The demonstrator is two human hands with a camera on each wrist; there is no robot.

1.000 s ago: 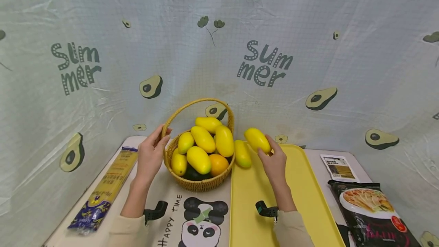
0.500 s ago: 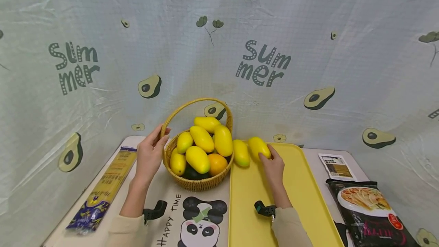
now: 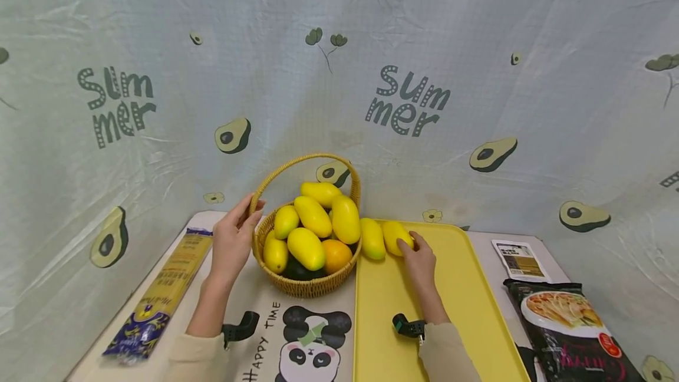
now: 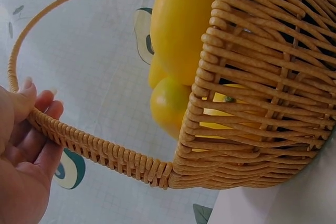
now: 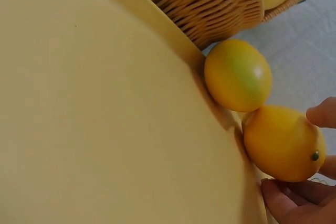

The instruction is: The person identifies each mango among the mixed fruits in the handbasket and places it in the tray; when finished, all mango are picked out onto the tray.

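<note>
My left hand (image 3: 230, 243) holds the left side of the handle (image 4: 110, 153) of a wicker basket (image 3: 313, 289), thumb and fingers around it in the left wrist view. Yellow mangoes (image 3: 307, 249), an orange (image 3: 337, 256) and a dark green fruit fill the basket; the last is mostly hidden. On the tray's far left part, my right hand (image 3: 422, 265) holds a yellow mango (image 3: 394, 238) between thumb and fingers. Against its left side lies another mango (image 5: 238, 75), close to the basket. In the right wrist view the held mango (image 5: 283, 142) touches that one.
The yellow tray (image 3: 451, 299) lies right of the basket. A long noodle packet (image 3: 161, 293) is at the left. At the right are a black noodle bag (image 3: 575, 335) and a small white pouch (image 3: 521, 260). A printed curtain (image 3: 318, 75) stands behind.
My right hand has lowered the mango onto the tray and moved it left until it lies beside the other mango. The left hand stays on the basket handle.
</note>
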